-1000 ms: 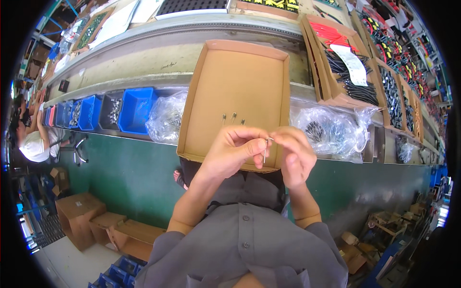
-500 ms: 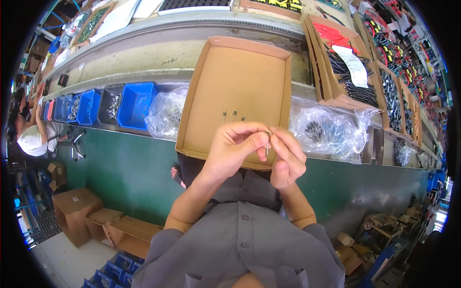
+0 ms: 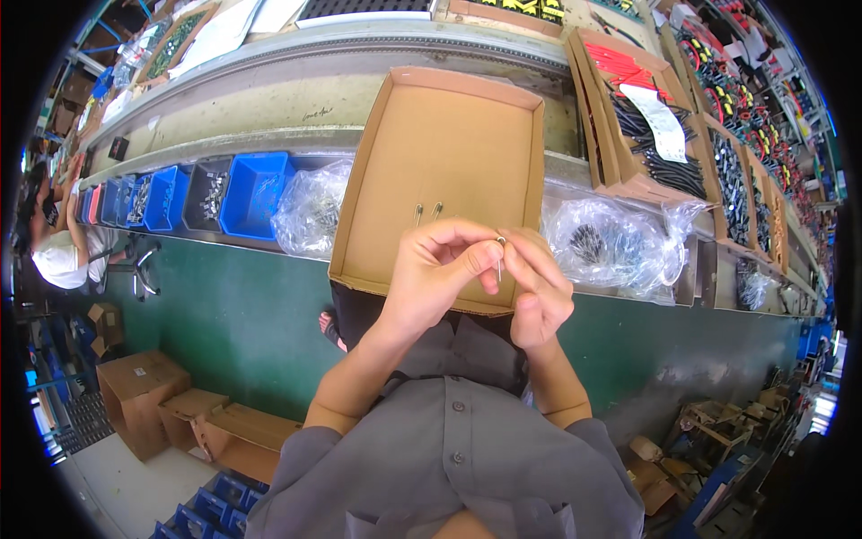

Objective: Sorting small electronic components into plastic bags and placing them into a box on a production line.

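Observation:
Over the near edge of a shallow cardboard tray [image 3: 458, 135], my two hands meet at their fingertips. A thin metal pin with a rounded head [image 3: 500, 262] hangs upright between them. My left hand [image 3: 431, 274] pinches it near the top with thumb and forefinger. The fingers of my right hand [image 3: 543, 283] are closed against the same pin from the other side. Beyond my left hand, two similar looped metal pins [image 3: 437, 210] lie on the tray floor. The finer shape of the held pin is too small to make out.
Clear plastic bags of small metal parts flank the tray, one left [image 3: 310, 216] and one right [image 3: 615, 242]. Blue bins [image 3: 256, 202] line the bench further left. Red and black tubing fills a box [image 3: 597, 135] at right. A person [image 3: 63, 251] sits far left.
My hands have risen very slightly, still together on the pin. A third pin on the tray floor, visible before, is now hidden behind my left hand.

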The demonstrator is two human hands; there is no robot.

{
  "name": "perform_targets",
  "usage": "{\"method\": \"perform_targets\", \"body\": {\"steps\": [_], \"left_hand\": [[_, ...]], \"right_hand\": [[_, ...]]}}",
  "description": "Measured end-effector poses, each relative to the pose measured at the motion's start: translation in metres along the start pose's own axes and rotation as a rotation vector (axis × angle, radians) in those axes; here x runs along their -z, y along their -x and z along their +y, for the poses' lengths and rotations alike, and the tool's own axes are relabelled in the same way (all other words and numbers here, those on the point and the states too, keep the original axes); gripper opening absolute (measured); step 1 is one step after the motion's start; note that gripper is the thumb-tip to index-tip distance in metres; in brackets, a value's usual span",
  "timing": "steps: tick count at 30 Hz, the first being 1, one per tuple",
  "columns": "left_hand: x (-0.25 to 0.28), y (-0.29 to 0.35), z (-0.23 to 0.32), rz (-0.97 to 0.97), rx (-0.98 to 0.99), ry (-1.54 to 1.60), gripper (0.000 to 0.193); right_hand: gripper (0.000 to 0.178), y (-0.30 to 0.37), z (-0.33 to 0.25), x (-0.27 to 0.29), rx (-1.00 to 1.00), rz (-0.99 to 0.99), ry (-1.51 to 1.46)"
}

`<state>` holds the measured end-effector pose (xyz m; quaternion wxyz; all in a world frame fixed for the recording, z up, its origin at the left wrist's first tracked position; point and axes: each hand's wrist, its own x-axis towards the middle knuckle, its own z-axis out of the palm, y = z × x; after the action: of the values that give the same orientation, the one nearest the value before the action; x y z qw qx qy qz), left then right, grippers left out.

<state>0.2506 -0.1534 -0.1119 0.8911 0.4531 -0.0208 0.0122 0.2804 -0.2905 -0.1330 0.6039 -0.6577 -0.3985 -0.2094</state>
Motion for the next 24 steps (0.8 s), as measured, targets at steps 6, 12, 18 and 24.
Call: {"method": "perform_targets", "body": {"steps": [6,12,18,24], "left_hand": [[0.0,-0.001,0.006,-0.012,0.097,-0.036,0.009],[0.016,-0.006,0.015,0.03,0.075,-0.726,0.009],[0.033,-0.012,0.011,0.147,0.034,-1.372,0.014],[0.032,-0.013,0.008,0.16,0.049,-1.438,0.014]], "right_hand": [[0.051,0.001,0.006,0.021,-0.077,0.057,-0.07],[0.036,0.019,0.019,0.086,-0.504,0.46,0.152],[0.017,0.037,0.037,0.127,-0.727,0.323,0.487],[0.011,0.04,0.049,0.124,-0.856,0.12,0.767]]}}
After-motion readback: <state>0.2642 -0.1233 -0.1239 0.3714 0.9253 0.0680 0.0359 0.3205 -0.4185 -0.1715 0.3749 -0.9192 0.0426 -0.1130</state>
